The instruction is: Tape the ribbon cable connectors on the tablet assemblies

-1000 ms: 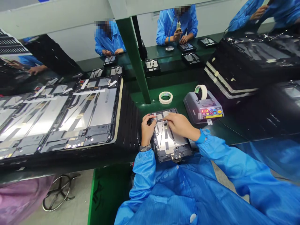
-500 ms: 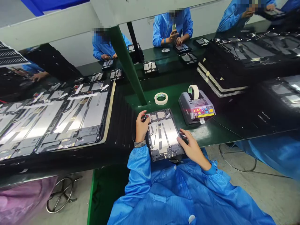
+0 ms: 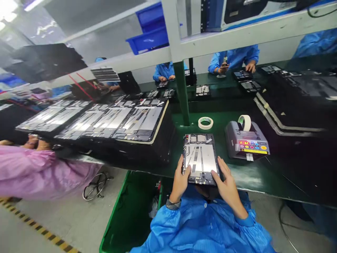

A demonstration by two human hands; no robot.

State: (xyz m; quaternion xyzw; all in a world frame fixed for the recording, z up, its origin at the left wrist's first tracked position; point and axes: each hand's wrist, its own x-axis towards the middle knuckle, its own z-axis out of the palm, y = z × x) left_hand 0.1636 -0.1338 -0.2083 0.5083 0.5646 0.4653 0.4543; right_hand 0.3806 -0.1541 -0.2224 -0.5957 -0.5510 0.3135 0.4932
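Observation:
An opened tablet (image 3: 200,158) with its back cover off lies on the green bench in front of me, silver shield and black frame showing. My left hand (image 3: 180,180) grips its near left corner, thumb on top. My right hand (image 3: 226,181) holds the near right corner, fingers curled along the edge. Both sleeves are blue.
A grey tape dispenser (image 3: 246,142) with a tape roll stands right of the tablet. A loose tape roll (image 3: 205,122) lies behind it by a green post (image 3: 182,91). Trays of open tablets (image 3: 116,121) fill the left. A person in pink (image 3: 39,168) is at left; blue-coated workers sit across.
Both hands slid from the tablet's top and side down to its near corners. The view swung up and left, bringing the person in pink into sight.

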